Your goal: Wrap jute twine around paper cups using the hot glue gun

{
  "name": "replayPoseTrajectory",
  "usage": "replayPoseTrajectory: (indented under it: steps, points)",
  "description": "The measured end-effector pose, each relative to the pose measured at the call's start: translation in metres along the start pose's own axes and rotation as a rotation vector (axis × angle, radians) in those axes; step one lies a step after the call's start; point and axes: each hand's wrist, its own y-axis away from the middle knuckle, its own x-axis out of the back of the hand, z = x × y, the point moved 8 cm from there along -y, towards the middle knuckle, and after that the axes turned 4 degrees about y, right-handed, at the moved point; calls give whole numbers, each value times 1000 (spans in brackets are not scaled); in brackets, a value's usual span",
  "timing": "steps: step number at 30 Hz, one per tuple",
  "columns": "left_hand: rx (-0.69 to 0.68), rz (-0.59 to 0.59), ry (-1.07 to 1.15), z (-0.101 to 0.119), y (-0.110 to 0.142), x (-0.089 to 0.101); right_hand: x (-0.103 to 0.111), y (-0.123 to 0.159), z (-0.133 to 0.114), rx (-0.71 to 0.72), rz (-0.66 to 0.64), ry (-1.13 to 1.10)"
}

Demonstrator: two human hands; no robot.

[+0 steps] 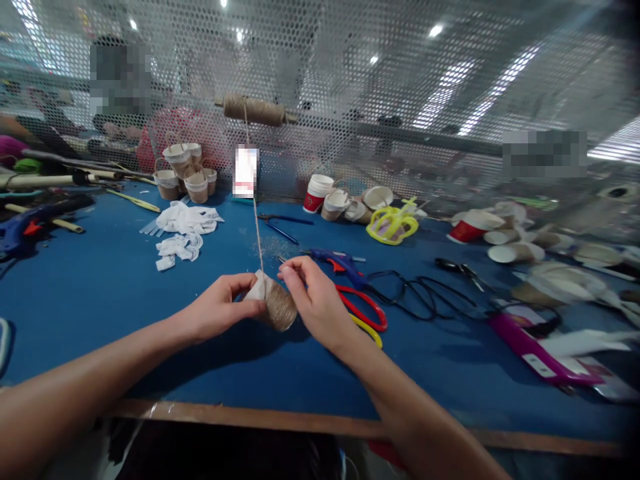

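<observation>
Head view: left hand (220, 307) clasps a round white paper cup (258, 288) wrapped in brown twine (281, 307); right hand (317, 297) curls alongside, hold unclear; slack could loosen wraps.

Various craft supplies are lying around a blue table (100, 333).
At the left of the frame there are wooden sticks (40, 181) and a blue glue gun (20, 230); at left of centre, crumpled white lace (185, 220). Near the upper centre are blue-handled pliers (293, 218) and a red-and-white paper cup (316, 197). A purple power strip (543, 350) is at lower right. Behind everything, across the top, stands a perforated screen (320, 53).
</observation>
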Motion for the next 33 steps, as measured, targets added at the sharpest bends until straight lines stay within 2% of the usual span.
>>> replayPoseTrajectory:
  steps: [3,5,7,8,11,15,22,25,28,30,31,33]
  points:
    - [-64,-21,-96,3,1,0,21,-11,21,-75,67,87]
    - [-120,-40,-194,8,3,-2,39,-21,45,-193,90,290]
    - [-213,-72,-321,17,8,-7,53,-27,80,-395,-10,585]
    - [-276,-109,-383,23,11,-13,58,-29,93,-439,-55,631]
    - [-467,-256,-498,39,24,-33,62,-32,125,-522,-209,690]
    - [-546,-440,-549,48,39,-55,51,-29,149,-598,-361,700]
    - [-613,-643,-591,51,58,-79,50,-29,159,-677,-328,593]
    - [-659,-714,-602,47,66,-90,52,-26,159,-684,-259,462]
    - [-659,-738,-566,48,69,-93,53,-23,155,-688,-176,266]
    - [-620,-685,-491,52,63,-84,54,-23,149,-672,-114,112]
    - [-577,-620,-456,53,55,-75,54,-23,144,-656,-88,36]
    - [-494,-378,-354,52,34,-46,55,-25,131,-621,-63,-89]
